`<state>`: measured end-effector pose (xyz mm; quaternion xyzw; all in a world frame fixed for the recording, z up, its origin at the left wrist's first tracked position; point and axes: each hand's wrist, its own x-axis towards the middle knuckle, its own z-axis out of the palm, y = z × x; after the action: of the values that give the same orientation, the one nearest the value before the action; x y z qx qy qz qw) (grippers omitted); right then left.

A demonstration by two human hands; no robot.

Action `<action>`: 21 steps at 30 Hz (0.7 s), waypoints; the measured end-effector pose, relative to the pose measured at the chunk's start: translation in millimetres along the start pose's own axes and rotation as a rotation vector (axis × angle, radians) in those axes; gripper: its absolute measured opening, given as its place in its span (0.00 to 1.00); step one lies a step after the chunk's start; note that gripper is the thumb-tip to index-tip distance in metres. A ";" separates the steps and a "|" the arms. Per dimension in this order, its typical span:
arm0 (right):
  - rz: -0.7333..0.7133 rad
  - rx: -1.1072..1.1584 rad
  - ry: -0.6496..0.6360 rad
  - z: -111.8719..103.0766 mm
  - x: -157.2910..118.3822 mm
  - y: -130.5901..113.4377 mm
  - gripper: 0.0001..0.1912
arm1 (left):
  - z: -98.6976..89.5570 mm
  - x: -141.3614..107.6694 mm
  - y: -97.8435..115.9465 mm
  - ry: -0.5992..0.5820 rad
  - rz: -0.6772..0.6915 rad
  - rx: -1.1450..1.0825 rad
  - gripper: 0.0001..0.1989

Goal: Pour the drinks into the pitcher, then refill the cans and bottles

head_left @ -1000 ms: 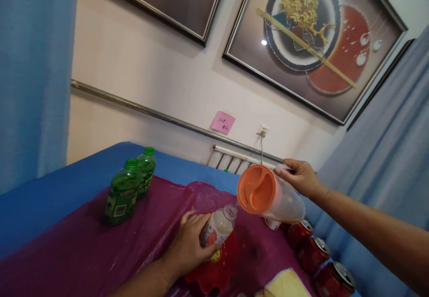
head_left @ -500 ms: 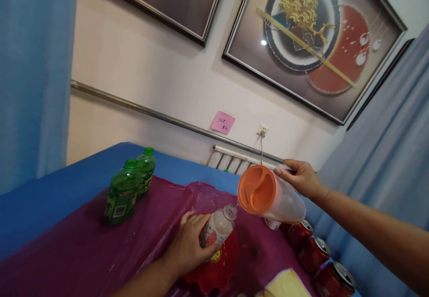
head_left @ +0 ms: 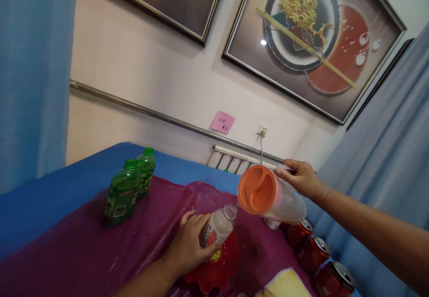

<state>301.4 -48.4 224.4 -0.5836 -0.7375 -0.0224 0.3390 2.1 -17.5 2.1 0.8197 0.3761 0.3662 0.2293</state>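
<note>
My left hand (head_left: 192, 241) is wrapped round a small clear bottle (head_left: 219, 227) with a printed label, its uncapped mouth tilted up to the right. My right hand (head_left: 301, 178) grips the handle of a clear pitcher (head_left: 290, 203) with an orange lid (head_left: 257, 189). The pitcher is tipped on its side, lid toward the bottle. Its lid edge is close to the bottle's mouth, and a thin trickle seems to run between them. Below the bottle lies a red scalloped tray (head_left: 217, 274) with a yellow mark, partly hidden by my left hand.
Two green bottles (head_left: 122, 194) stand at the left on the purple plastic sheet (head_left: 83, 243). Several red cans (head_left: 315, 254) line the right edge near a yellow cloth (head_left: 288, 283). Behind are a wall rail (head_left: 150, 111) and blue curtains (head_left: 36, 64).
Almost nothing differs. Both hands keep the bottle and the tipped pitcher in nearly the same place.
</note>
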 end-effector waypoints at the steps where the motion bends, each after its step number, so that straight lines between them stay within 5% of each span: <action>1: 0.002 -0.001 -0.003 0.0 0.1 -0.3 0.30 | 0.4 0.0 -0.7 -0.002 -0.002 -0.002 0.29; 21: -0.019 -0.006 -0.003 -0.9 1.5 -4.9 0.30 | 1.3 -2.1 -3.9 0.004 0.019 0.001 0.30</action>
<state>297.4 -49.1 227.7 -0.5778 -0.7433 -0.0272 0.3359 0.5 -16.9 -2.1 0.8225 0.3691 0.3698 0.2246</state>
